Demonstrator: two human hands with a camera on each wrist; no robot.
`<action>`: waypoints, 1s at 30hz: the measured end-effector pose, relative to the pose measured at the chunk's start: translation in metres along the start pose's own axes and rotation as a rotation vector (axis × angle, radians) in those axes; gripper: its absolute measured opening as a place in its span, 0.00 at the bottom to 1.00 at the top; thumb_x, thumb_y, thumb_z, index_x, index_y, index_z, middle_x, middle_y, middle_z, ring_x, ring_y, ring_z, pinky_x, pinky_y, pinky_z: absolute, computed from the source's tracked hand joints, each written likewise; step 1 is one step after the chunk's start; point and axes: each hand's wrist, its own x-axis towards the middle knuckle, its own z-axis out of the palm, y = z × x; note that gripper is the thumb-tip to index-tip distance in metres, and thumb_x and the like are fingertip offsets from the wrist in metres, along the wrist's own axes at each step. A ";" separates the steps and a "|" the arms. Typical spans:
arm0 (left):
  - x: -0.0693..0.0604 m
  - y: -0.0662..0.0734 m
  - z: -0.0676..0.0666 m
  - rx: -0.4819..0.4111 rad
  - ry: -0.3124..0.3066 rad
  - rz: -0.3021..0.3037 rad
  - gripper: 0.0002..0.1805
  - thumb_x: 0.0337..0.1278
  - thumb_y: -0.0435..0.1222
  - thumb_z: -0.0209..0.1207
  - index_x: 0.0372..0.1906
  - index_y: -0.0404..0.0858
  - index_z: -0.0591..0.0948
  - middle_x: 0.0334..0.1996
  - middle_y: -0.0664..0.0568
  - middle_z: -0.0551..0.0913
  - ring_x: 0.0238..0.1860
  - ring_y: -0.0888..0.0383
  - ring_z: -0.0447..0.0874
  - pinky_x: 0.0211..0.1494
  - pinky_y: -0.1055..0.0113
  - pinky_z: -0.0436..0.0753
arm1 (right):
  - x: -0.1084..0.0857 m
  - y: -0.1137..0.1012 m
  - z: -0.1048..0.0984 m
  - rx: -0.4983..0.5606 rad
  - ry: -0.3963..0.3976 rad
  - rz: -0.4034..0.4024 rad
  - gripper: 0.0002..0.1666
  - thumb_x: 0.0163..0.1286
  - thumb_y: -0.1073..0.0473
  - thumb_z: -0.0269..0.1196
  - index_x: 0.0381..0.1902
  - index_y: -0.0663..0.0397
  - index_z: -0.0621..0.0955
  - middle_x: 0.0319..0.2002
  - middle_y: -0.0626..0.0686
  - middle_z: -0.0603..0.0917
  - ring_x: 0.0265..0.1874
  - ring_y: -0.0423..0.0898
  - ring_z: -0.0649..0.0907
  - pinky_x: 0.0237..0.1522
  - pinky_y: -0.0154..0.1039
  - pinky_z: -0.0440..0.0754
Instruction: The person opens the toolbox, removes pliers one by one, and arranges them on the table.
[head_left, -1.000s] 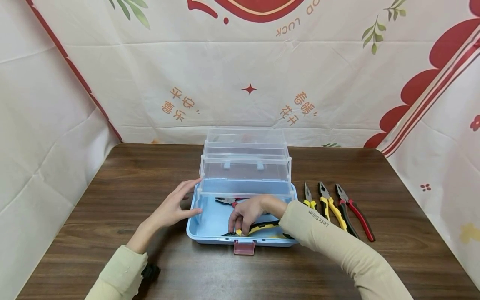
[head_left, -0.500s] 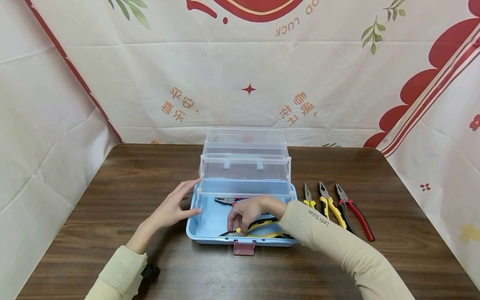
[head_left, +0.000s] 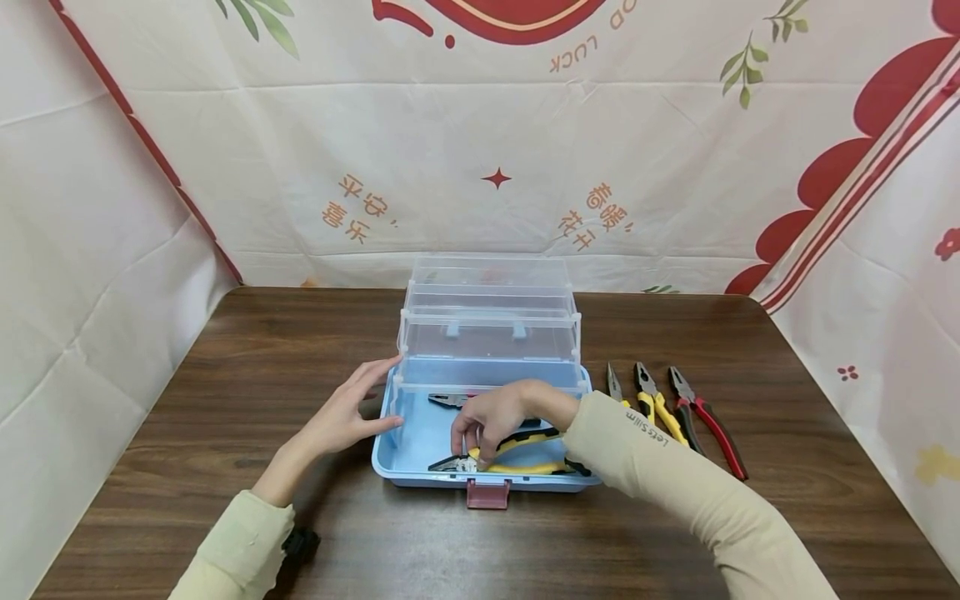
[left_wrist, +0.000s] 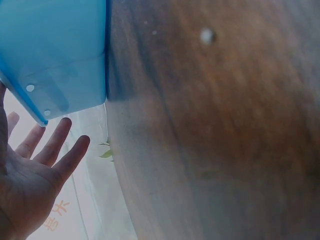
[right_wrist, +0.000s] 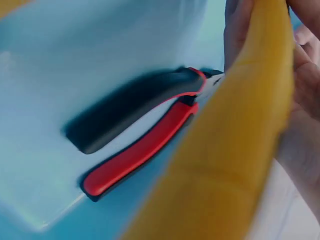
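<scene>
A light blue toolbox stands with its clear trays folded up behind. Inside, my right hand pinches yellow-and-black pliers near the pivot, close to the front wall. Their jaws point left and the handles spread apart to the right. Behind that hand lie red-and-black pliers, partly covered in the head view; their handles show in the right wrist view past the blurred yellow handle. With fingers spread, my left hand rests at the toolbox's left rim.
Right of the toolbox, on the brown table, lie yellow long-nose pliers, yellow-and-black pliers and red-and-black pliers. A pink latch hangs at the toolbox front. A black object sits by the left sleeve. Printed cloth hangs behind.
The held pliers have shifted slightly left and toward the front wall, and more of their jaws and lower handle shows. My left hand stays in place.
</scene>
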 end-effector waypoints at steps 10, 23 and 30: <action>0.000 0.002 -0.001 -0.009 -0.028 -0.037 0.43 0.45 0.46 0.63 0.67 0.48 0.55 0.59 0.49 0.61 0.56 0.52 0.62 0.51 0.52 0.69 | -0.013 -0.010 -0.005 0.024 0.015 -0.082 0.17 0.54 0.69 0.63 0.43 0.55 0.76 0.32 0.47 0.77 0.33 0.38 0.75 0.37 0.32 0.74; 0.000 0.002 -0.001 -0.016 -0.020 -0.041 0.43 0.45 0.46 0.63 0.66 0.48 0.56 0.58 0.51 0.61 0.56 0.54 0.62 0.52 0.53 0.69 | -0.033 -0.020 -0.016 0.083 0.072 -0.239 0.19 0.55 0.73 0.61 0.47 0.65 0.75 0.34 0.47 0.75 0.32 0.37 0.73 0.38 0.33 0.74; 0.000 0.002 -0.001 -0.015 -0.024 -0.043 0.43 0.45 0.47 0.63 0.66 0.49 0.56 0.59 0.51 0.61 0.56 0.53 0.62 0.51 0.52 0.69 | -0.052 -0.021 -0.024 0.102 0.143 -0.269 0.20 0.57 0.69 0.61 0.49 0.64 0.74 0.37 0.49 0.77 0.34 0.41 0.75 0.39 0.37 0.75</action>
